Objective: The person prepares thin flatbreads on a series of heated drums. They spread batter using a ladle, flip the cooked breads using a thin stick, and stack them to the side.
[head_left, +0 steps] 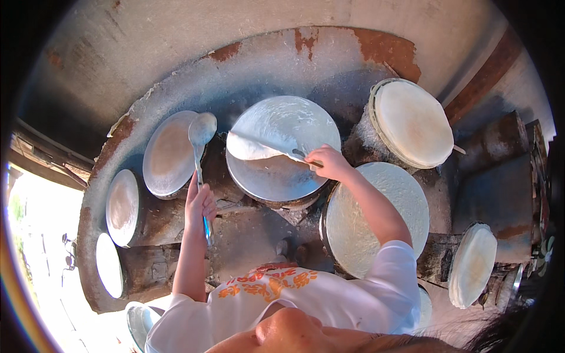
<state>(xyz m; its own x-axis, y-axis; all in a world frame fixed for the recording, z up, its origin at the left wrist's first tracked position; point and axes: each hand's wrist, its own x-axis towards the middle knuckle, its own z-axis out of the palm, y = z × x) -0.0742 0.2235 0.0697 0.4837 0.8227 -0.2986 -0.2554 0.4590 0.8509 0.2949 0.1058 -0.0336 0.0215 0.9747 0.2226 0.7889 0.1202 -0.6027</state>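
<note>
My left hand [199, 206] grips a long metal ladle [202, 128] with a blue-ended handle, its pale-coated bowl upright beside a left-side griddle [168, 153]. My right hand [328, 160] is closed on the handle of a thin flat turner [297, 153] at the middle griddle [276, 183]. A thin white sheet [276, 117] lies folded partly back there along the turner, baring the griddle's near half. Below my right forearm is a round griddle [365, 229] covered in pale batter.
Several smaller round griddles [122, 206] line the curved, rusty counter [94, 235] at left. At upper right stands a stack of round pale sheets [412, 117], with another stack [471, 265] lower right beside a dark metal structure [491, 194]. A bowl [141, 323] sits at lower left.
</note>
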